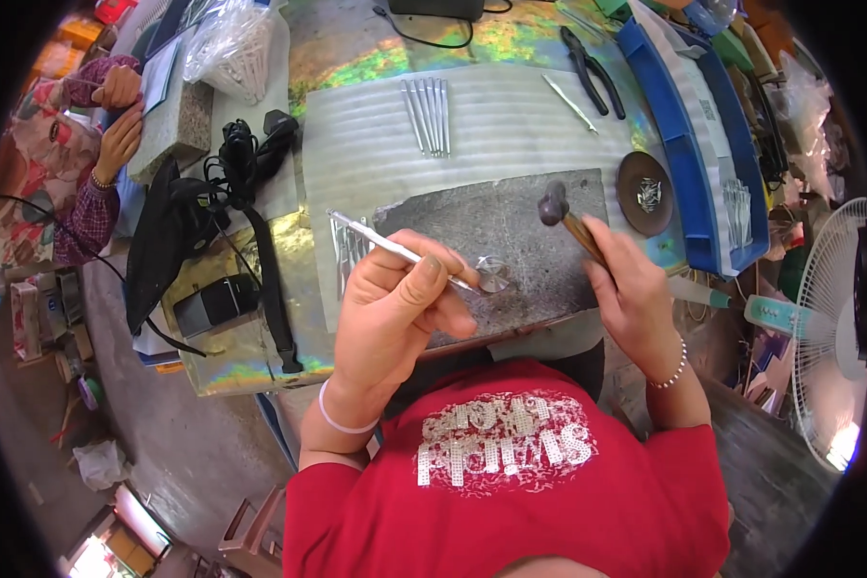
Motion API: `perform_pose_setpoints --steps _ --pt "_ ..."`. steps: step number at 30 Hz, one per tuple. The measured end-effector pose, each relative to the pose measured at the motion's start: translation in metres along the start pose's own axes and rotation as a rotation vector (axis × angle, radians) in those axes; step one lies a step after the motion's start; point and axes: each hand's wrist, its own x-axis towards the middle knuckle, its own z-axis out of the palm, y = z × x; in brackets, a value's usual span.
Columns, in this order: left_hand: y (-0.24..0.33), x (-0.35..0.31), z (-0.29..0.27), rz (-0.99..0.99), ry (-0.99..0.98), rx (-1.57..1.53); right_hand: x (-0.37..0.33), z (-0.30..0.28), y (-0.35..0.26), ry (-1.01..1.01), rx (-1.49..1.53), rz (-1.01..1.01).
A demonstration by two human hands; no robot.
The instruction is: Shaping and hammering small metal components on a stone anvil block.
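My left hand [400, 303] is closed round a slim silver metal rod [383, 241], pinched between thumb and fingers. The rod slants over the near part of a dark grey slab [539, 260], its lower end close to a small shiny round metal piece [492, 276]. In my right hand [636, 294] is a hammer [553, 204] with a wooden handle, gripped partway along. The hammer's dark head is up to the right of the rod, apart from it. Beside my left hand, several similar rods [344, 252] lie on the pale foam sheet [356, 144].
More rods [426, 116] lie in a row at the back. Black-handled pliers [592, 75] and a single rod [569, 103] lie back right, near a brown dish [632, 218] of small metal pieces. A blue tray [677, 144] stands right; black straps [260, 241] left. A co-worker's hands [118, 144] show far left.
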Motion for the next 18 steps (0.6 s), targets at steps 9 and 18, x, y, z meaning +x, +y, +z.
perform_pose_setpoints --steps 9,18 --pt "-0.006 0.009 -0.004 0.023 0.052 0.129 0.008 0.009 0.007 -0.155 -0.16 0.013" --pt "-0.006 0.004 0.007 0.049 0.056 0.445 0.133 0.024 0.109 0.052 -0.21 0.02"
